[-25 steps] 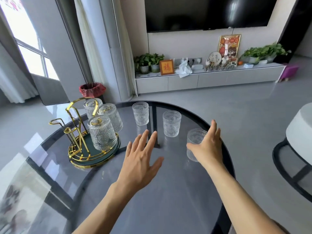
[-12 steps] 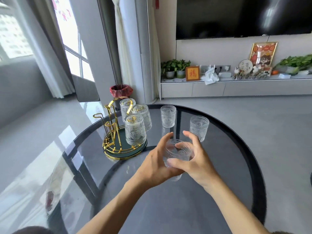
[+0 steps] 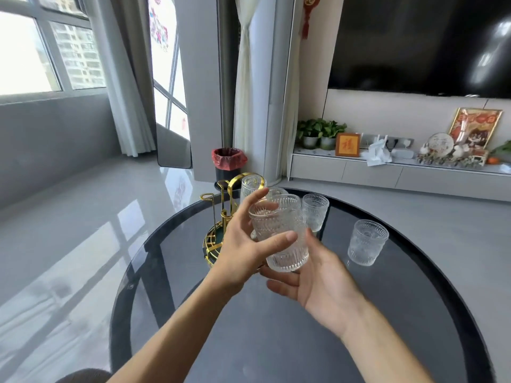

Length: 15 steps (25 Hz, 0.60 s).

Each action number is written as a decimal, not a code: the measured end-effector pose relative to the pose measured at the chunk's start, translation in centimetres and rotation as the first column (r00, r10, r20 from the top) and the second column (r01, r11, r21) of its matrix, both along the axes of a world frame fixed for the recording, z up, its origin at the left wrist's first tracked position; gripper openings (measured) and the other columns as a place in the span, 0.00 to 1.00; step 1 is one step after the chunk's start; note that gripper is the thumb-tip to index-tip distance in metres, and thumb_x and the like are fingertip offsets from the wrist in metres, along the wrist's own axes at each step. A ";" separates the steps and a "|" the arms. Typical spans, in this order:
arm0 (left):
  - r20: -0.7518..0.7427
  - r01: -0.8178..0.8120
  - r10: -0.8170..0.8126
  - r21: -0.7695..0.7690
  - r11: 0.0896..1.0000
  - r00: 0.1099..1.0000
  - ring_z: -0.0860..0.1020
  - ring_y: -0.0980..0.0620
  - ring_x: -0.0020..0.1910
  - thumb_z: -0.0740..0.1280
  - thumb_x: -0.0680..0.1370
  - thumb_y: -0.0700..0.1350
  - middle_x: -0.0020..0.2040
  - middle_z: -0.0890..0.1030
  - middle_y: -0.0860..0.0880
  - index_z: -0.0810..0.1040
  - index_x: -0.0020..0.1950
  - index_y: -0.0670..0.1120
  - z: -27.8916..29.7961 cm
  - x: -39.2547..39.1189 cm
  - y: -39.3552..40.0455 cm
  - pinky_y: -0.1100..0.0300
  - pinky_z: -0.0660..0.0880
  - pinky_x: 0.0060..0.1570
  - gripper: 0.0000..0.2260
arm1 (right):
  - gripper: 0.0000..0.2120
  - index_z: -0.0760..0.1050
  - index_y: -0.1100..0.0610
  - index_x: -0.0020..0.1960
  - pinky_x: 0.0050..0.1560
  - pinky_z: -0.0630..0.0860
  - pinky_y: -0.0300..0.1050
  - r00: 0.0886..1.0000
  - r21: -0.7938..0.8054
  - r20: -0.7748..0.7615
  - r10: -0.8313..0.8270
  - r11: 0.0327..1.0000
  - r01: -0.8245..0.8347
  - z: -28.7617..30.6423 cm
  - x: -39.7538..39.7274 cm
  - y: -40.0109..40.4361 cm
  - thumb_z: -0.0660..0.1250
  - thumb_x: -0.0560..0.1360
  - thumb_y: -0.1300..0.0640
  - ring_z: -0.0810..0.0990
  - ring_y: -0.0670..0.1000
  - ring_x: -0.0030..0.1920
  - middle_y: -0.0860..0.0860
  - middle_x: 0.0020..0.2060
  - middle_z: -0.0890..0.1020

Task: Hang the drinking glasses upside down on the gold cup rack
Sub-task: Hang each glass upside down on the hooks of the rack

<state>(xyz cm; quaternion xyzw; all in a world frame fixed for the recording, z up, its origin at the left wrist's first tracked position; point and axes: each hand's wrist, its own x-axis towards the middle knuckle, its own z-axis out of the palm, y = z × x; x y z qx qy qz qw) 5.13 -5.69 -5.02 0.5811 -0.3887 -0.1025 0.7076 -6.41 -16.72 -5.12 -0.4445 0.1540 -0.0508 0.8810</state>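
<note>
- A ribbed drinking glass (image 3: 279, 233) is held in the air above the round dark glass table (image 3: 276, 341), tilted, just right of the gold cup rack (image 3: 221, 217).
- The left hand (image 3: 243, 244) wraps it from the side, thumb across the front and fingers near the rim; the right hand (image 3: 318, 283) cups under its base with fingers loosely curled.
- Hung glasses (image 3: 253, 186) show behind the left hand on the rack, though how many I cannot tell; at least one looped peg on the rack's left looks free.
- Two more upright glasses, the nearer (image 3: 315, 211) and the farther-right one (image 3: 366, 241), stand on the table well apart from each other.
- Risk, as I judge it: the glass must be turned over between two hands, and a loose grip on ribbed glass could let it slip onto the hard tabletop; swinging it toward the rack could also knock the glasses already hanging.
- Writing: a small framed picture (image 3: 347, 145) on the low cabinet bears a red character, too small to read surely; no brands are legible.
</note>
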 end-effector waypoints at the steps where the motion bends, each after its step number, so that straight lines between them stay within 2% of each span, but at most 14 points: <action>1: 0.005 -0.003 0.003 -0.014 1.000 1.000 0.81 0.54 0.60 0.81 0.66 0.52 0.60 0.81 0.56 0.73 0.70 0.58 -0.1 0.7 0.0 0.60 0.79 0.51 0.35 | 0.24 0.75 0.51 0.66 0.46 0.82 0.53 1.000 0.019 -0.003 -0.012 1.000 0.012 0.4 0.7 0.1 0.60 0.77 0.39 0.80 0.65 0.54 0.61 0.61 0.81; 4: 0.055 -0.043 0.044 -0.017 0.999 0.998 0.76 0.56 0.67 0.72 0.73 0.59 0.66 0.79 0.56 0.73 0.71 0.57 -0.2 3.5 0.5 0.61 0.75 0.61 0.27 | 0.24 0.76 0.57 0.65 0.42 0.82 0.51 0.997 0.004 0.001 -0.072 0.997 0.072 2.2 2.8 -0.5 0.64 0.75 0.43 0.81 0.60 0.46 0.61 0.56 0.83; 6: 0.155 -0.162 0.154 0.039 0.986 0.976 0.70 0.57 0.72 0.61 0.77 0.65 0.71 0.74 0.55 0.71 0.72 0.57 -0.3 6.1 0.7 0.55 0.69 0.69 0.25 | 0.23 0.76 0.57 0.63 0.40 0.81 0.50 0.989 -0.112 0.016 -0.145 0.983 0.145 4.2 4.3 -1.7 0.67 0.73 0.45 0.79 0.57 0.42 0.62 0.56 0.82; 8: 0.295 -0.352 0.281 0.222 0.909 0.913 0.63 0.53 0.76 0.52 0.76 0.70 0.76 0.67 0.53 0.67 0.75 0.59 -0.3 8.7 0.6 0.47 0.60 0.75 0.30 | 0.18 0.77 0.53 0.59 0.42 0.81 0.50 0.976 -0.225 0.050 -0.211 0.950 0.217 6.7 6.3 -2.7 0.68 0.74 0.46 0.78 0.56 0.41 0.60 0.56 0.81; 10: 0.439 -0.466 0.280 0.404 0.787 0.854 0.55 0.49 0.79 0.47 0.75 0.72 0.81 0.60 0.51 0.61 0.78 0.61 -0.4 10.3 0.3 0.42 0.50 0.77 0.33 | 0.15 0.76 0.51 0.58 0.42 0.80 0.50 0.956 -0.314 0.097 -0.279 0.902 0.295 9.1 8.6 -3.3 0.69 0.74 0.47 0.78 0.56 0.42 0.57 0.57 0.79; 12: 0.541 -0.509 0.223 0.464 0.725 0.811 0.51 0.49 0.80 0.43 0.75 0.72 0.82 0.56 0.51 0.56 0.79 0.64 -0.9 11.1 -0.2 0.41 0.39 0.76 0.33 | 0.22 0.73 0.50 0.64 0.41 0.79 0.48 0.938 -0.463 0.137 -0.319 0.816 0.345 11.0 11.8 -3.4 0.72 0.72 0.48 0.79 0.55 0.46 0.53 0.61 0.77; 13: 0.573 -0.531 0.215 0.466 0.708 0.791 0.50 0.49 0.80 0.42 0.74 0.73 0.82 0.55 0.50 0.55 0.79 0.65 -1.1 11.4 -0.2 0.42 0.36 0.75 0.34 | 0.25 0.72 0.49 0.66 0.41 0.79 0.47 0.930 -0.563 0.153 -0.335 0.744 0.360 11.6 13.6 -3.2 0.73 0.71 0.49 0.80 0.54 0.49 0.52 0.61 0.77; 15: 0.606 -0.570 0.226 0.467 0.675 0.763 0.47 0.47 0.81 0.41 0.74 0.74 0.83 0.52 0.48 0.53 0.78 0.67 -1.5 11.9 0.0 0.42 0.34 0.74 0.34 | 0.27 0.71 0.48 0.67 0.48 0.78 0.49 0.913 -0.769 0.206 -0.353 0.519 0.374 12.2 17.2 -2.4 0.75 0.69 0.50 0.78 0.52 0.56 0.52 0.62 0.77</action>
